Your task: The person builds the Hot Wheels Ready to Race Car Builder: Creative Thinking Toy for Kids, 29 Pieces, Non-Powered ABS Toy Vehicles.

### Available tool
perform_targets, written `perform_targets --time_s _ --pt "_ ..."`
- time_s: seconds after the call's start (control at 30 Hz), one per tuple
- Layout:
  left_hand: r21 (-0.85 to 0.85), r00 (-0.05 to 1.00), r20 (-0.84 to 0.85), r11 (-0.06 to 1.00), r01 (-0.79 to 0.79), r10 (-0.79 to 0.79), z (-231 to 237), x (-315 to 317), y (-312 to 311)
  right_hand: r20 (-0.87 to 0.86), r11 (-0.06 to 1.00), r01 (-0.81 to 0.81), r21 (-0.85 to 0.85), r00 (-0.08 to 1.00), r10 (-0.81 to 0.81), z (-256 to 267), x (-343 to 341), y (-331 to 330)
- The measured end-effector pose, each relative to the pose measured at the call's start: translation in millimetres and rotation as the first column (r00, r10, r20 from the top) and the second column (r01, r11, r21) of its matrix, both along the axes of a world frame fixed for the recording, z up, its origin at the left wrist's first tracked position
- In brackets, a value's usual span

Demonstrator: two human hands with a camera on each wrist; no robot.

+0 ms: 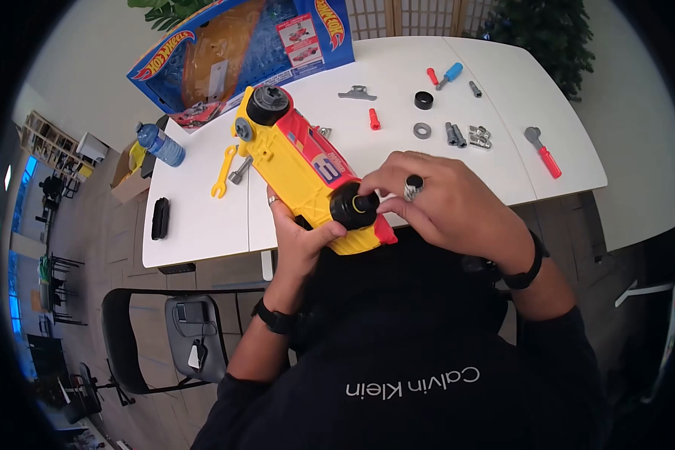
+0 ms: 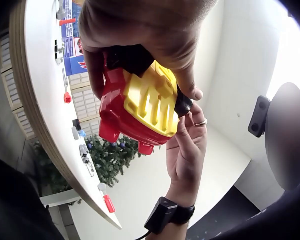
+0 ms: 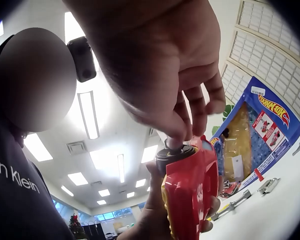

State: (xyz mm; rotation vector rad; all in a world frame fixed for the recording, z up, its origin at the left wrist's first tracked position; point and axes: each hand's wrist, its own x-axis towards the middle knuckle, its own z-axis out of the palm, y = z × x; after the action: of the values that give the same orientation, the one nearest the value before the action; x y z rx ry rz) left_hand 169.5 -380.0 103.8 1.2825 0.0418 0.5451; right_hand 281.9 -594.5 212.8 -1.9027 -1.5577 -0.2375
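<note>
A red and yellow toy car (image 1: 296,169) is held up tilted in front of the body, its yellow underside partly towards the head camera. My left hand (image 1: 298,244) grips it near one end, the thumb beside a black wheel (image 1: 346,212). At that wheel's hub, the right hand (image 1: 450,199) pinches a small dark piece (image 1: 367,202) between thumb and fingertips; its kind is mostly hidden by the fingers. The right wrist view shows those fingertips right on top of the wheel (image 3: 176,155). Another black wheel (image 1: 268,106) with a grey hub sits at the car's far end.
On the white table (image 1: 495,169) lie a yellow wrench (image 1: 223,172), a loose black tyre (image 1: 424,100), a grey ring (image 1: 422,130), a blue-handled screwdriver (image 1: 451,73), a red-handled tool (image 1: 545,156) and several small parts. A Hot Wheels box (image 1: 259,71) and water bottle (image 1: 161,144) stand behind.
</note>
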Motion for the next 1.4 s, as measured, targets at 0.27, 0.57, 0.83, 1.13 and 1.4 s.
perform_targets --time_s 0.27,0.57,0.83,1.13,1.4 --pt "0.000 1.000 -0.021 1.000 -0.007 0.007 1.8 -4.5 -1.4 -0.025 0.998 0.052 0.039 0.998 -0.051 -4.4 -3.0 -1.1" --pt "0.039 0.999 -0.034 0.999 -0.021 0.022 1.4 -4.5 -3.9 -0.081 0.997 0.061 0.055 0.995 -0.056 -2.3 -11.7 -3.7" --pt "0.013 0.999 -0.026 1.000 -0.021 0.021 2.0 -1.0 0.6 0.002 0.986 0.136 -0.099 0.991 -0.137 -5.0 -9.7 -13.9" --pt "0.025 1.000 -0.007 0.999 -0.026 0.026 5.0 -2.3 -2.1 -0.064 0.972 0.012 0.233 0.998 0.003 -22.2 -7.2 2.8" --pt "0.036 1.000 0.003 0.999 -0.020 0.020 6.7 -1.4 -5.3 -0.185 0.963 0.070 0.259 0.983 -0.021 -16.3 -14.4 -2.6"
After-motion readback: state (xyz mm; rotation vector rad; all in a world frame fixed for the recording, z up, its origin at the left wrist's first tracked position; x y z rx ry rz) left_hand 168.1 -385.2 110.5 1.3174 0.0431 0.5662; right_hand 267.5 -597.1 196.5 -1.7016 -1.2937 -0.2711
